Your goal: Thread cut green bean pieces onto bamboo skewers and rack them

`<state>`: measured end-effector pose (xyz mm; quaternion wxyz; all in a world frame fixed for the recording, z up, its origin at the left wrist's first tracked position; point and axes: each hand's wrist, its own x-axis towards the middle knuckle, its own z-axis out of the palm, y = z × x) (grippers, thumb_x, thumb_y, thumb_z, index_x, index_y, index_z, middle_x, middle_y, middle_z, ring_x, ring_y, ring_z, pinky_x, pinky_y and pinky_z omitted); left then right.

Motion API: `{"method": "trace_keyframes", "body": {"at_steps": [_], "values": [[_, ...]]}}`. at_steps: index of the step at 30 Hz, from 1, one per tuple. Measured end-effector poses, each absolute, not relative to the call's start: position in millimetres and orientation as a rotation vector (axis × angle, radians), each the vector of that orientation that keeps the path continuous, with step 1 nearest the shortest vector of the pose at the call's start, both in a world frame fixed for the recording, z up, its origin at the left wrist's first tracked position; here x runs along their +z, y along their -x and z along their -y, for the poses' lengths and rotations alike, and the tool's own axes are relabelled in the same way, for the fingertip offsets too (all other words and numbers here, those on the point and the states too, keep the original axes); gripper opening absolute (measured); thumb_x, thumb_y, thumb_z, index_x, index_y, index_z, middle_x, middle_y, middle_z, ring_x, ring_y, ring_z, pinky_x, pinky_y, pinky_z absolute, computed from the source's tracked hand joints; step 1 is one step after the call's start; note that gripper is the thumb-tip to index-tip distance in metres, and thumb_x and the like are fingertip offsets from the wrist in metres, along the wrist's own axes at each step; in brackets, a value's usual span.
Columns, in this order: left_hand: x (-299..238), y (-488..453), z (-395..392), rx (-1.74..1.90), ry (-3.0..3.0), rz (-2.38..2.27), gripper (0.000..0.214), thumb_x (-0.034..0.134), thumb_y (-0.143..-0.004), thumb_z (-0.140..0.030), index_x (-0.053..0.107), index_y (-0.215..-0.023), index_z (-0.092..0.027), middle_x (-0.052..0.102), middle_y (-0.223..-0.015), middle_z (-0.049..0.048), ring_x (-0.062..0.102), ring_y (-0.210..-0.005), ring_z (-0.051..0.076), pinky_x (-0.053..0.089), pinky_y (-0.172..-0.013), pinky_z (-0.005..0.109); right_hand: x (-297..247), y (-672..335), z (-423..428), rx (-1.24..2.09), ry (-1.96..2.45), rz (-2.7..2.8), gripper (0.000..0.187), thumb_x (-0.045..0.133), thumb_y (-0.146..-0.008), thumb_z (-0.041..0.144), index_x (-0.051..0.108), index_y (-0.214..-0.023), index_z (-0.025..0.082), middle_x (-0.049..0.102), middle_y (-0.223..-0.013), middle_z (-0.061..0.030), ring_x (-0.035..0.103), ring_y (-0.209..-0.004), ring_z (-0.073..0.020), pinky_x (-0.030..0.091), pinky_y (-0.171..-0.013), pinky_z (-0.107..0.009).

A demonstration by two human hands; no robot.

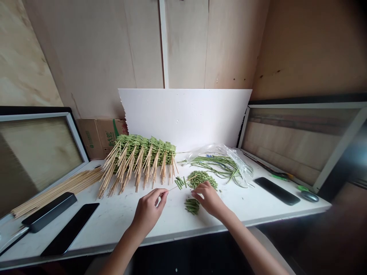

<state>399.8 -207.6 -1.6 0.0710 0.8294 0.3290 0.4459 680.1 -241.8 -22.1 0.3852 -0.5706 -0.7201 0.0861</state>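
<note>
My left hand [151, 206] pinches a thin bamboo skewer [173, 188] near its end. Cut green bean pieces [180, 182] sit side by side along the skewer, which points right. My right hand [209, 196] is closed, its thumb and fingertips bent together just right of the skewer; what they hold is hidden. Behind it lies a heap of cut bean pieces [202, 178]. A smaller pile of cut beans [192, 206] rests on the white table [166, 225] just below the right fingertips.
Finished bean skewers [140, 152] are stacked at the back left. Loose skewers [63, 187] lie farther left, beside a black power bank-like box [50, 212] and a dark phone [71, 229]. Long beans [219, 164] in a plastic bag, another phone [276, 191] and a mouse [309, 196] are right.
</note>
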Motion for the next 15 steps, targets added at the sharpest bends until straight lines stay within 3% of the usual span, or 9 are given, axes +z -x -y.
{"method": "trace_keyframes", "body": {"at_steps": [4,9,12,15], "values": [[-4,-401,208,1.337,-2.497,-0.96,0.019,0.052,-0.104,-0.029,0.069,-0.102,-0.022,0.073,-0.088,0.0034,0.066,-0.07,0.015,0.05,-0.062,0.023,-37,-680,240,0.191,1.485,1.846,0.022,0.072,-0.085,0.041,0.082,-0.073,0.025,0.072,-0.074,-0.0099,0.058,-0.083,-0.0302,0.044,-0.074,-0.041],[-4,-401,207,1.346,-2.486,-0.958,0.017,0.053,-0.103,-0.027,0.068,-0.1,-0.023,0.073,-0.087,0.003,0.068,-0.072,0.016,0.052,-0.062,0.023,-33,-674,239,0.231,1.461,1.738,0.011,0.08,-0.078,0.037,0.082,-0.073,0.027,0.075,-0.079,-0.0102,0.061,-0.085,-0.032,0.046,-0.074,-0.041],[-3,-400,207,1.34,-2.485,-0.964,0.017,0.053,-0.103,-0.027,0.069,-0.101,-0.023,0.073,-0.088,0.0031,0.068,-0.074,0.016,0.052,-0.063,0.023,-25,-676,237,0.379,1.433,1.604,0.024,0.076,-0.082,0.049,0.082,-0.079,0.026,0.077,-0.082,-0.0094,0.065,-0.081,-0.0304,0.049,-0.074,-0.043],[-2,-400,208,1.326,-2.49,-0.967,0.017,0.053,-0.103,-0.028,0.069,-0.102,-0.023,0.073,-0.089,0.0033,0.068,-0.073,0.016,0.052,-0.063,0.023,-15,-682,236,0.688,1.333,1.408,0.042,0.071,-0.082,0.062,0.082,-0.084,0.022,0.077,-0.08,-0.0088,0.067,-0.074,-0.0264,0.05,-0.065,-0.038]]}}
